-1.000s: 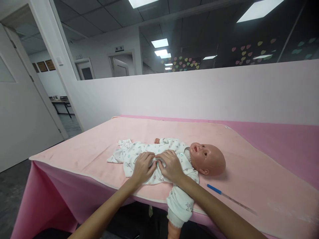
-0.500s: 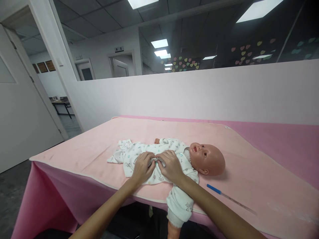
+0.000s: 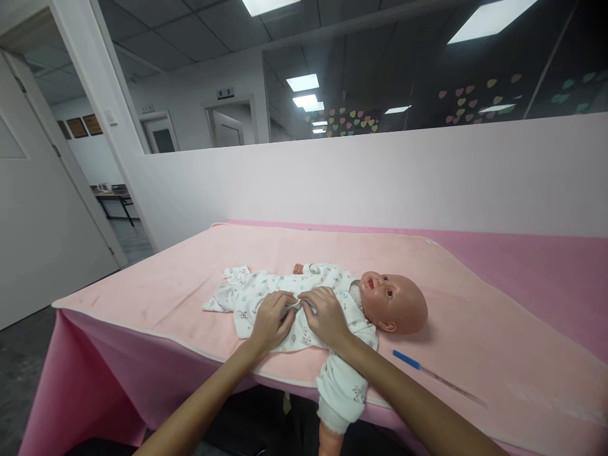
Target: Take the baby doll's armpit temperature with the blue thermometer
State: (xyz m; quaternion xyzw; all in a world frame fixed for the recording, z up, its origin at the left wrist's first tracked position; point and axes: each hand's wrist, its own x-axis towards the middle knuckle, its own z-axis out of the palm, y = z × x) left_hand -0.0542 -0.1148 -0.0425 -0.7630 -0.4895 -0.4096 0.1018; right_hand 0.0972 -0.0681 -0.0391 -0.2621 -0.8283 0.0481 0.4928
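A baby doll (image 3: 395, 303) lies on its back on a light pink blanket (image 3: 332, 253), head to the right. It wears a white printed romper (image 3: 247, 292). My left hand (image 3: 272, 320) and my right hand (image 3: 325, 316) rest side by side on the doll's belly. Their fingertips meet and pinch the romper's front seam. One sleeved doll arm (image 3: 339, 389) hangs over the table's near edge under my right forearm.
A thin stick with a blue end (image 3: 430, 375) lies on the blanket right of the doll. The table has a darker pink cover (image 3: 546, 266) and stands against a white partition (image 3: 380, 177). An open doorway (image 3: 109, 202) is at the left.
Both hands stay on the doll's belly; the fingers have closed in slightly on the seam. The view has shifted a little.
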